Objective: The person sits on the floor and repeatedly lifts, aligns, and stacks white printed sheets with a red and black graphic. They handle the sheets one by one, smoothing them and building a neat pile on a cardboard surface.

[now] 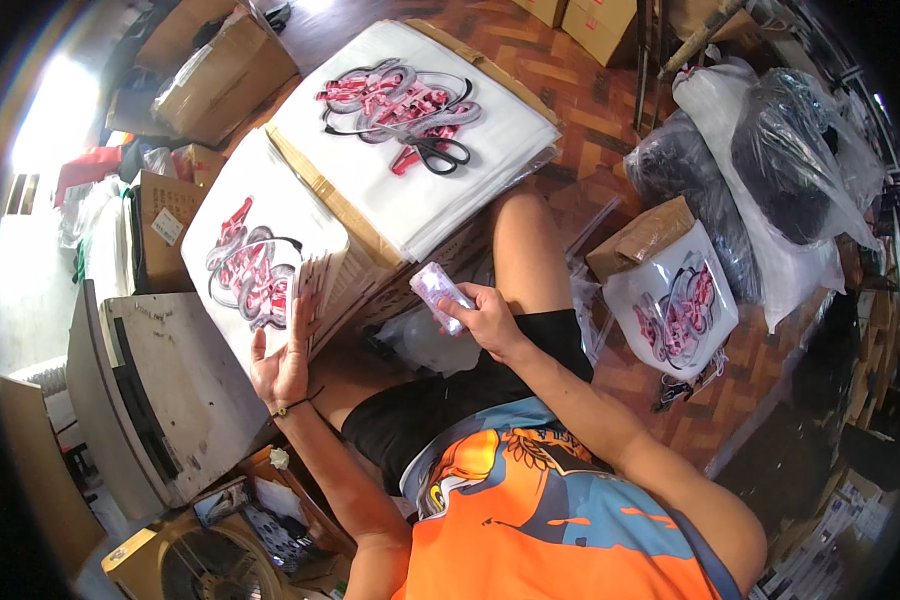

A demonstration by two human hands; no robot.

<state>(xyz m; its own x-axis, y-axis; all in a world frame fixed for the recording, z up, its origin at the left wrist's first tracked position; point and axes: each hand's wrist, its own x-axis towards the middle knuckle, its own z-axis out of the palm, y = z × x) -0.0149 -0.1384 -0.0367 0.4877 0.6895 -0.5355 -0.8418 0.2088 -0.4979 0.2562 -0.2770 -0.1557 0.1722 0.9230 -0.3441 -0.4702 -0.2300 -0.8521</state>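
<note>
In my right hand [488,322] is a small flat rectangular thing [440,297], pale purple with a pattern, held between thumb and fingers over the gap between my knees. What kind of thing it is, I cannot make out. My left hand [284,362] is open, its fingers stretched upward and thumb apart, at the near edge of a white printed sheet [260,210] with a red and grey snake-like design. Whether the fingers touch the sheet, I cannot tell. Beyond it, black-handled scissors [438,153] lie on a stack of similar white sheets [390,205].
The stacks rest on cardboard [335,200] in front of my legs. On the wooden floor at right, another printed white piece [685,300] leans by a carton, near filled plastic bags [780,150]. A worn grey cabinet [190,380] and a yellow fan [205,560] stand at left.
</note>
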